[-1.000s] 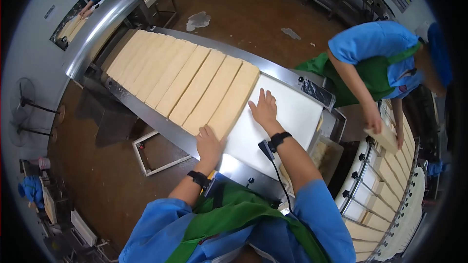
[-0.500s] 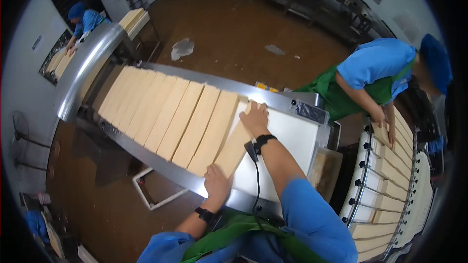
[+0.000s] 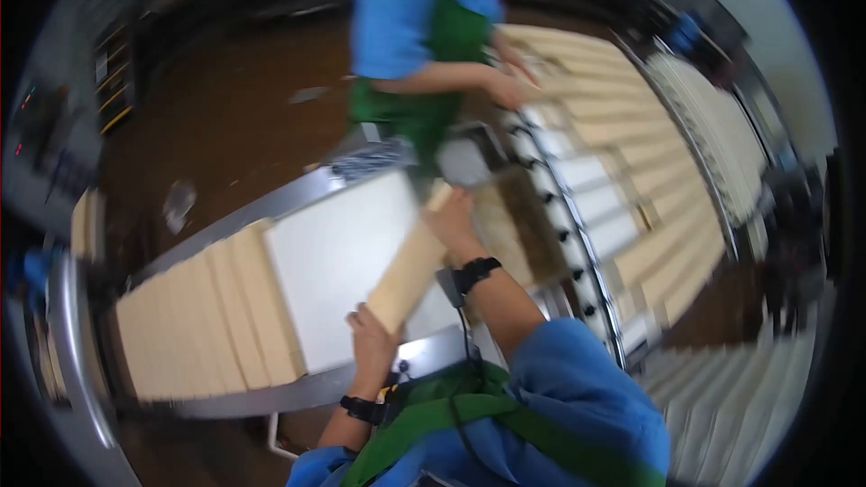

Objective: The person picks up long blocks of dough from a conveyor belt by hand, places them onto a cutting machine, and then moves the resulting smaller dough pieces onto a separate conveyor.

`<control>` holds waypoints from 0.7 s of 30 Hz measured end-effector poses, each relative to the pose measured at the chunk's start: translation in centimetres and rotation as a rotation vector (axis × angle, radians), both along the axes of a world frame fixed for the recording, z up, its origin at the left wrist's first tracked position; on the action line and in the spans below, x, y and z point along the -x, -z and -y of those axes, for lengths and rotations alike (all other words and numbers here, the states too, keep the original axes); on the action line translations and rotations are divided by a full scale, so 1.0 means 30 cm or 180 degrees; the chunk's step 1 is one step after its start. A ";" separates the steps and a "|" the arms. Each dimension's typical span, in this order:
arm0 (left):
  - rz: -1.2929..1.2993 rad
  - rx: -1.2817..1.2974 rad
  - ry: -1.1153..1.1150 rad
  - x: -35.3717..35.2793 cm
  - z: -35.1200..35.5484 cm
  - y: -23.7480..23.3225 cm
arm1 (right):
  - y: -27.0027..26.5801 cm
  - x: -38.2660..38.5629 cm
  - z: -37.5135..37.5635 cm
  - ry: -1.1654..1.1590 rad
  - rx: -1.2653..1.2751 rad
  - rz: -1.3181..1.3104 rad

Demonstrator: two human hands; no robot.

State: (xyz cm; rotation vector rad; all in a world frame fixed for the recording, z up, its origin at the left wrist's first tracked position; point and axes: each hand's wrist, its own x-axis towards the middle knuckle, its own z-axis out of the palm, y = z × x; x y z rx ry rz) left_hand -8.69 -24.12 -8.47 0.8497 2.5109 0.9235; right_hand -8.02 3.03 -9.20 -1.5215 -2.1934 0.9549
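While left hand (image 3: 371, 348) and right hand (image 3: 453, 220) clamp a slab (image 3: 406, 278) by its ends, I hold it near the conveyor's (image 3: 332, 257) right edge.

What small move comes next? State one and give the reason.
Probably carry the pale slab rightward toward the railed surface, supporting both ends: the left hand and right hand hold it near opposite ends over the white belt, and the railed surface bears similar slabs alongside bare white patches.
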 end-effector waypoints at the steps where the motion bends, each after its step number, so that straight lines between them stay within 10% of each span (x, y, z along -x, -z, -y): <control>1: -0.0154 -0.0131 0.0187 -0.009 -0.025 -0.010 | 0.020 -0.071 -0.021 0.0246 -0.0092 -0.0261; 13: -0.0236 -0.1420 0.1695 -0.359 -0.606 -0.267 | -0.330 -0.994 -0.394 0.2215 -0.0095 0.0057; 16: 0.0094 -0.1569 0.2188 -0.415 -0.699 -0.316 | -0.238 -1.190 -0.554 0.1620 0.0107 0.1560; 21: 0.0797 -0.1322 0.2474 -0.489 -0.769 -0.298 | -0.180 -1.316 -0.711 0.1488 0.0153 0.1432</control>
